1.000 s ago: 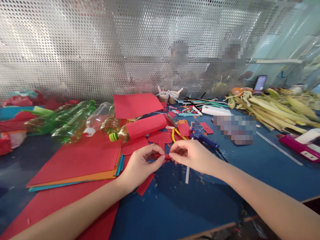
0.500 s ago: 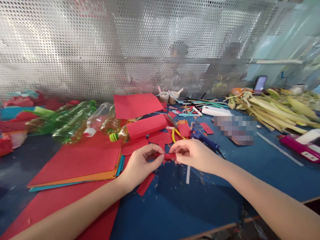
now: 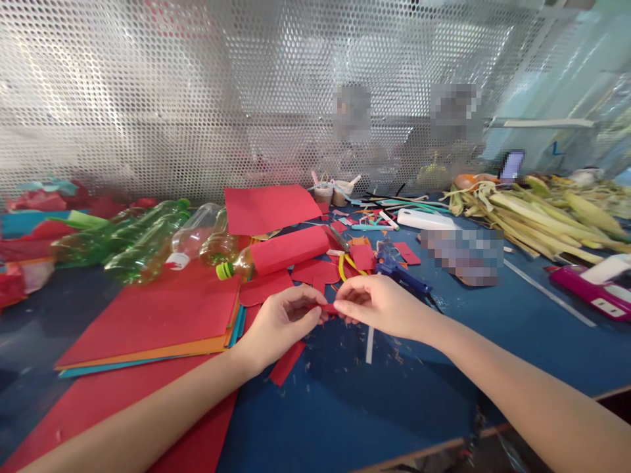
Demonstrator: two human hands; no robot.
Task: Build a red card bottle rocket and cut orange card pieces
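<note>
A small folded strip of red paper [image 3: 330, 307] is pinched between my two hands, low over the blue table. My left hand [image 3: 283, 323] grips its left end with thumb and fingertips. The right end is between the thumb and fingers of my right hand [image 3: 377, 302]; the fingers cover much of the strip. Just beyond lies a plastic bottle wrapped in red paper [image 3: 290, 249], its green-yellow cap pointing left. Cut red paper pieces [image 3: 315, 270] lie around it. A blue glue gun [image 3: 401, 272] rests beyond my right hand, near yellow-handled scissors [image 3: 345, 264].
A stack of coloured paper sheets [image 3: 162, 315] lies at left, with several plastic bottles [image 3: 148, 249] behind it. At right are dried corn husks [image 3: 552, 210] and a magenta power strip [image 3: 591, 292]. A perforated metal screen [image 3: 197, 98] stands at the back.
My right hand has slid slightly left along the red strip, so the fingertips of both hands are closer together and less of the strip shows. My left hand has barely moved.
</note>
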